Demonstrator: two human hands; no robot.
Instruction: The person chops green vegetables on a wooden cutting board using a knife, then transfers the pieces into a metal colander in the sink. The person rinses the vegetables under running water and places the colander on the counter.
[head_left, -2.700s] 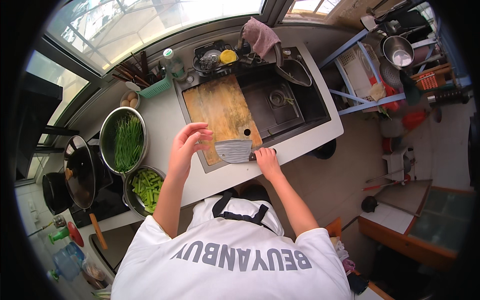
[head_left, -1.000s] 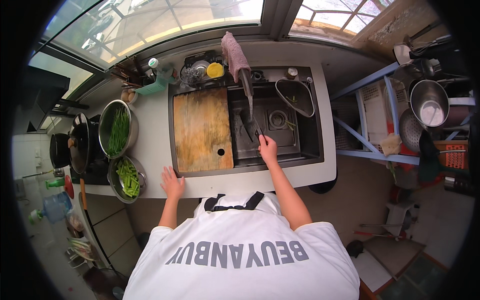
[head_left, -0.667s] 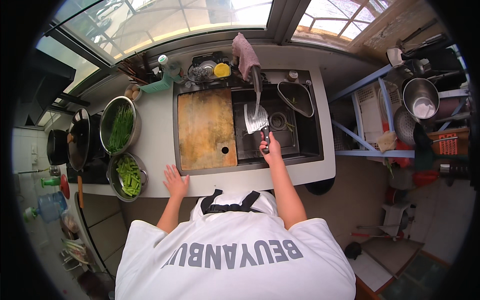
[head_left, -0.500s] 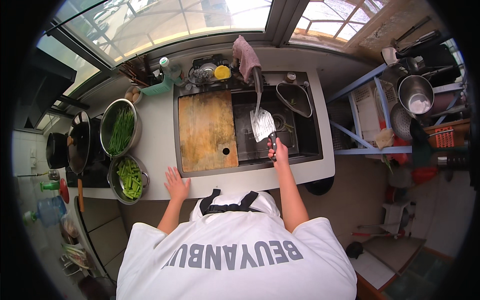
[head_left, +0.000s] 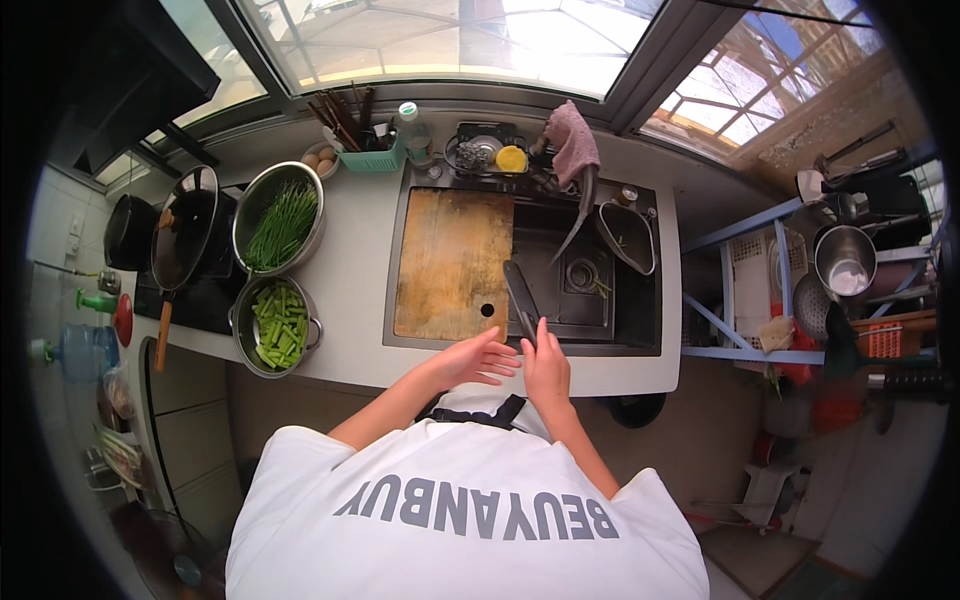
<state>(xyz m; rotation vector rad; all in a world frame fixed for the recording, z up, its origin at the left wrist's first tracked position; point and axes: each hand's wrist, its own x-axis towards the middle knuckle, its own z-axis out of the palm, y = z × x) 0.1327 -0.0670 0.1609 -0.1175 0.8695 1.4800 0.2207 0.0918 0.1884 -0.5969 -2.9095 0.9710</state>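
My right hand (head_left: 547, 372) grips a cleaver (head_left: 518, 292) by its handle, over the front of the sink (head_left: 622, 338). The blade is turned nearly edge-on and looks dark, pointing away from me. Just left of it, my left hand (head_left: 470, 362) hovers with its fingers spread and holds nothing. A wooden cutting board (head_left: 450, 265) covers the left part of the sink, beyond my left hand. The faucet (head_left: 588, 190), draped with a pink cloth (head_left: 570, 145), reaches over the basin, and a stream falls from it.
Left on the counter stand a bowl of long green stalks (head_left: 285, 225) and a pot of cut green pieces (head_left: 280, 328). Beyond them is a lidded pan (head_left: 185, 235). A strainer basket (head_left: 627, 238) sits at the sink's right; a blue rack (head_left: 750, 240) holds pots.
The cleaver has left the water stream, come nearer my body and turned edge-on. My left hand has lifted off the counter edge and moved right beside it. The view has shifted.
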